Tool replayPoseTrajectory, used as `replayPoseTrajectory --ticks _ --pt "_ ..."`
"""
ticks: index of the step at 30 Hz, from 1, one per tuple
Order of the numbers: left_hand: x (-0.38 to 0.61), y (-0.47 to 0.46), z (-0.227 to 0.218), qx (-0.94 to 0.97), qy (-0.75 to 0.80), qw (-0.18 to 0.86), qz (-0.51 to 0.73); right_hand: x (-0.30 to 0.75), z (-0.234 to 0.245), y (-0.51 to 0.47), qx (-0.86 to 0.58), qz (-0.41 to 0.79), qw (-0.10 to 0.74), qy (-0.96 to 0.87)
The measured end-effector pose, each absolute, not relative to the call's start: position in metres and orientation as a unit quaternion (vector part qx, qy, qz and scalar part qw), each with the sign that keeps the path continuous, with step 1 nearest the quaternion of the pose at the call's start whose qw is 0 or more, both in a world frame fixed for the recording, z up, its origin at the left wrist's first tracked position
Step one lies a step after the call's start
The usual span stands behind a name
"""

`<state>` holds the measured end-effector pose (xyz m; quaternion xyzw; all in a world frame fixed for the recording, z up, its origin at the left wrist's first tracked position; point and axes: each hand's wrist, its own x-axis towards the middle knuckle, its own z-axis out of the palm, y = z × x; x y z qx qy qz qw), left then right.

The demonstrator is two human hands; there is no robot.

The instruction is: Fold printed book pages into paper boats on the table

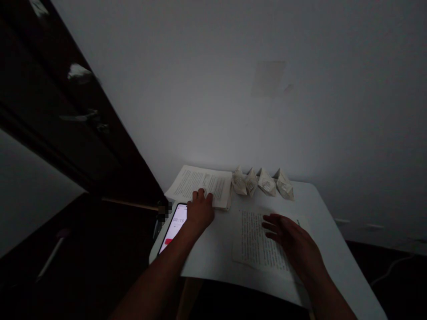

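We see both hands over a small white table in the lower middle of the frame, in a very dim room.

The left hand reaches forward to the near edge of a stack of printed pages, which lies at the far left corner of the table. Its fingers are close together and bent down onto the top page. We cannot tell in this light whether they pinch a page or only press on it.

The right hand lies lower and further right in the frame, palm down. Its fingers are stretched out, slightly spread and pointing left. It rests on, or just above, a loose printed sheet that lies flat on the table, right of the stack and apart from it. The hand grasps nothing.

Just beside the left wrist, at the table's left edge, a phone lies face up with its screen lit. It shows digits and a red mark at its lower end, and the wrist covers part of it.

Behind the loose sheet, along the back of the table, four folded paper shapes stand in a row. The leftmost is just beside the stack.

A pale wall fills the upper part of the frame, and a dark cabinet takes up the left side.
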<state>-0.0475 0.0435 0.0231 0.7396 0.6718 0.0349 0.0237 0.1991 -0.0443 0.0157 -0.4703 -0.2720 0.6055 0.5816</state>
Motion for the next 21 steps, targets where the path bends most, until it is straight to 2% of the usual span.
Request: replayPoseTrajectory --ticks 6,21 --pt "-0.038 0.053 0.014 0.749 0.662 0.018 0.003 0.202 0.015 -0.045 -0.473 0.608 0.582 -0.260" --pt "-0.040 0.060 0.008 0.762 0.648 0.006 0.014 0.211 0.011 -0.048 -0.483 0.599 0.574 -0.279"
